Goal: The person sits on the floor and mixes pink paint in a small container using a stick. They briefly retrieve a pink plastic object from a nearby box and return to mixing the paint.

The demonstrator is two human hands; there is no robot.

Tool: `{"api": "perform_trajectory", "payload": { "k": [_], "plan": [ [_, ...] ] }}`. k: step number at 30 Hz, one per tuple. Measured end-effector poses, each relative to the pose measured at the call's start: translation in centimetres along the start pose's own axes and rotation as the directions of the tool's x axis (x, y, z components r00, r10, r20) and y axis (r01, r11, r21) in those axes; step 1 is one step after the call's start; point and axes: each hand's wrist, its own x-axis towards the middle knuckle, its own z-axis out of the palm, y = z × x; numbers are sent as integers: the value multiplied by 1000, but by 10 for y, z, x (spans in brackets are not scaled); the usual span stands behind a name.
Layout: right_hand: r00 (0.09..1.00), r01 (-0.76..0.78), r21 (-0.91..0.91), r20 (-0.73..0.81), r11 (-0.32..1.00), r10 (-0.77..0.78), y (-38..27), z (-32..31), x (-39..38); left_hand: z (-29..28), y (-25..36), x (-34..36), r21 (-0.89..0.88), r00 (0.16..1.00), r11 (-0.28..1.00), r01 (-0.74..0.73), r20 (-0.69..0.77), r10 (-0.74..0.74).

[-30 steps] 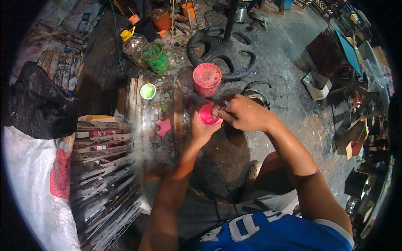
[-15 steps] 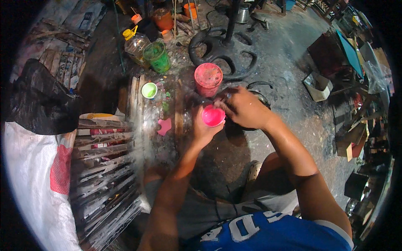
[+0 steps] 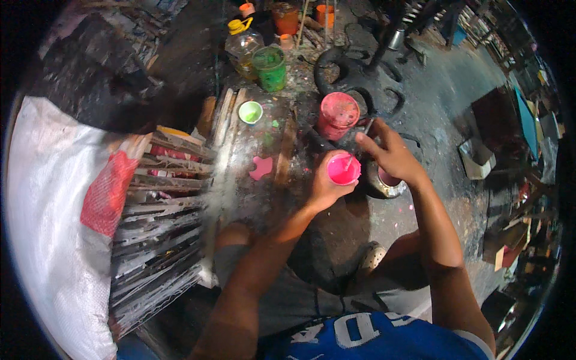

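Leftmost, sack: a white woven sack (image 3: pixel 54 240) with a red patch is seen along the left rim
Stack: flat paint-smeared boards (image 3: pixel 162 234) are piled edge-on just right of the sack
Small dish: a little round cup of light green paint (image 3: pixel 250 111) is set on the spattered work surface (image 3: pixel 240 174), above the stack's upper corner
Pink blot: a splash of pink paint (image 3: pixel 261 168) is seen on that surface, between the green cup and the left hand
Bottle and green tub: a clear bottle with a yellow cap (image 3: pixel 242 47) stands at the top – a green tub (image 3: pixel 270 68) is just beside it on the right
Left hand: the left hand (image 3: pixel 324 189) is wrapped around a small cup of bright pink paint (image 3: pixel 344 170) from below and behind, the cup held upright above the floor, near the middle of the view
Red pot: a larger pink-red paint pot (image 3: pixel 338 114) stands just beyond the held cup
Right hand: the right hand (image 3: pixel 390 157) is pinched narrowly on a thin stick (image 3: pixel 349 162) – its lower end is dipped in the pink cup
Metal bowl: a round metal container (image 3: pixel 384 183) is partly covered by the right hand, touching the cup's right side or just beside it; which cannot be told
Floor: grey stained ground (image 3: pixel 444 108) with boxes and clutter is spread to the right
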Motion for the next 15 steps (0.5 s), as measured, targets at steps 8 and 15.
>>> {"api": "perform_trajectory", "payload": {
  "k": [8, 15],
  "plan": [
    [854, 457, -239, -152, 857, -498, -76, 73, 4, -4, -9, -9, -450, 977, 869, 205, 152, -151],
    [797, 460, -551, 602, 696, -51, -18, 305, 150, 20, -10, -43, -35, 961, 996, -77, 262, 83]
  ]
}}
